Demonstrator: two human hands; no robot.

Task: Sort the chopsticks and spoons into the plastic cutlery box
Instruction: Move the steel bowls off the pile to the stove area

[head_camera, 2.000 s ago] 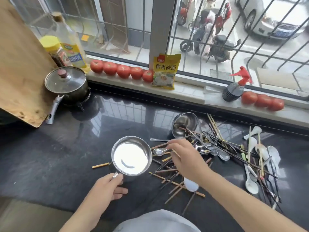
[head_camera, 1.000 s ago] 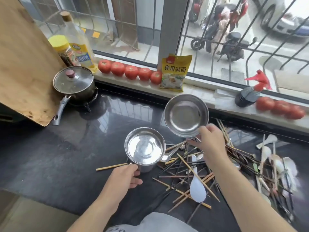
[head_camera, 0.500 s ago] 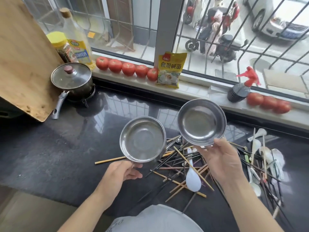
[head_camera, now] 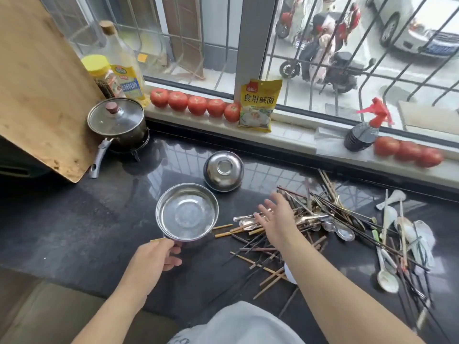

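From the head camera: the right hand (head_camera: 275,219) hovers spread over the chopsticks (head_camera: 263,254) and spoons (head_camera: 344,232), which lie crosswise beneath and right of it. The left hand (head_camera: 154,256) grips a steel bowl (head_camera: 186,212). No cutlery box shows.

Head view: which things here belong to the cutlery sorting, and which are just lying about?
Job: chopsticks, metal spoons, white spoons. No cutlery box in view.

Lying about: upright bowl held by left hand, upturned bowl, pot, tomatoes, spray bottle.

shiny steel bowl (head_camera: 186,214), glossy black countertop (head_camera: 74,219)
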